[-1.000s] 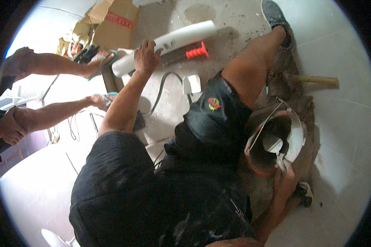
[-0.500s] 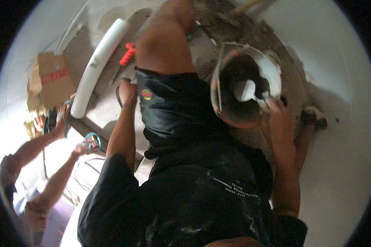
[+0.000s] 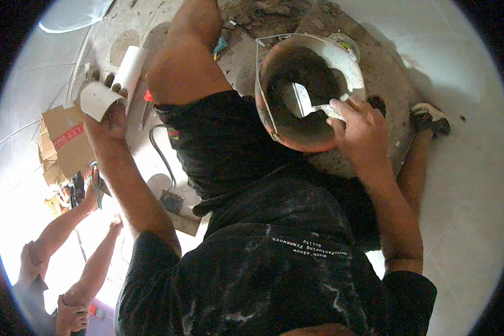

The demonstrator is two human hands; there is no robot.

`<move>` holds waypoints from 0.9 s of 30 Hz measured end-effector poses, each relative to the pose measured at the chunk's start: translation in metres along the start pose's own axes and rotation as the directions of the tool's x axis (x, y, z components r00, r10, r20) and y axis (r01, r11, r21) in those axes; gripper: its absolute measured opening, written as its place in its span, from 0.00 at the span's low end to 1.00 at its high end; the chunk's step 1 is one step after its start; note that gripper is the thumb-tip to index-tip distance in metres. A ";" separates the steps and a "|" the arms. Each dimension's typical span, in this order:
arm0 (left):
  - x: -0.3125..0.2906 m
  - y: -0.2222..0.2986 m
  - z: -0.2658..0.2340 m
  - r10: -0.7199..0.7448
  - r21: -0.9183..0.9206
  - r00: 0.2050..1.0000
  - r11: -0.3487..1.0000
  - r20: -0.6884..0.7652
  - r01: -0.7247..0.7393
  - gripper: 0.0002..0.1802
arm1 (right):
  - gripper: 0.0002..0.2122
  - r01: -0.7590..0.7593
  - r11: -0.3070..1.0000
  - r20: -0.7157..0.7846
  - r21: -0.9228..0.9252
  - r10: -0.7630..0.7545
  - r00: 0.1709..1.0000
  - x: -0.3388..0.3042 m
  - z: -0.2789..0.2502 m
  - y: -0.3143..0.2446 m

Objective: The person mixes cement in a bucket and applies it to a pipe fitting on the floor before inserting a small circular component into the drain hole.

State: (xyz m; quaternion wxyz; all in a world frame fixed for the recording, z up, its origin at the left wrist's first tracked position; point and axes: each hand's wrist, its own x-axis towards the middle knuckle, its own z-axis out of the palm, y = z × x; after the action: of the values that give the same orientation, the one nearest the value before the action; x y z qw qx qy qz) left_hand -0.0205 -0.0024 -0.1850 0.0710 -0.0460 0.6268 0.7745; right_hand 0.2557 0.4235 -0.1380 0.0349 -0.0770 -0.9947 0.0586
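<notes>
My left hand (image 3: 113,120) is closed round a curved white plastic piece (image 3: 99,102) that looks like pipe. Its open end faces me, and my fingers show beyond it. A white pipe length (image 3: 130,67) lies just past the fingers; I cannot tell if the two are joined. My right hand (image 3: 359,126) grips the white-smeared handle of a putty knife (image 3: 302,99). Its pale blade is over the inside of a round bucket (image 3: 267,63). Dark inside, the bucket has whitish material smeared along its right wall and a thin wire handle at its left.
A cardboard box (image 3: 67,134) stands at the left, with another person's legs (image 3: 89,280) below it. A red-handled tool (image 3: 147,96) lies beside my bent knee. A black cable (image 3: 159,148) curves near my shorts. Rubble (image 3: 308,19) covers the floor behind the bucket.
My left hand has moved from beside my thigh out to the left and now holds the white piece. My right hand still grips the putty knife, its blade now turned differently. The view has shifted.
</notes>
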 end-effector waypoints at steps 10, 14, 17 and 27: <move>-0.029 0.017 0.131 -0.122 -0.421 0.583 0.575 0.803 0.701 0.48 | 0.10 -0.060 0.998 0.004 -0.005 0.060 0.998 -0.004 0.024 0.001; -0.032 0.013 0.148 -0.190 -0.378 0.546 0.540 0.816 0.752 0.47 | 0.11 -0.180 0.961 0.199 0.210 0.139 0.970 0.001 0.007 0.003; -0.036 0.005 0.155 -0.268 -0.471 0.649 0.503 0.712 0.724 0.39 | 0.13 -0.251 0.925 0.211 0.286 0.195 0.958 -0.003 0.005 0.004; -0.074 -0.002 0.237 -0.285 -0.378 0.661 0.637 0.694 0.672 0.30 | 0.17 -0.356 0.660 0.108 0.662 0.386 0.916 -0.059 -0.030 0.022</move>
State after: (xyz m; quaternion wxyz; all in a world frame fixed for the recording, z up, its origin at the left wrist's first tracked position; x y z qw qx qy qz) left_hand 0.0570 0.2262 -0.1248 0.4520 -0.0041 0.2517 0.8558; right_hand 0.3197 0.4396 -0.1144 0.0686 -0.2616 -0.8685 0.4155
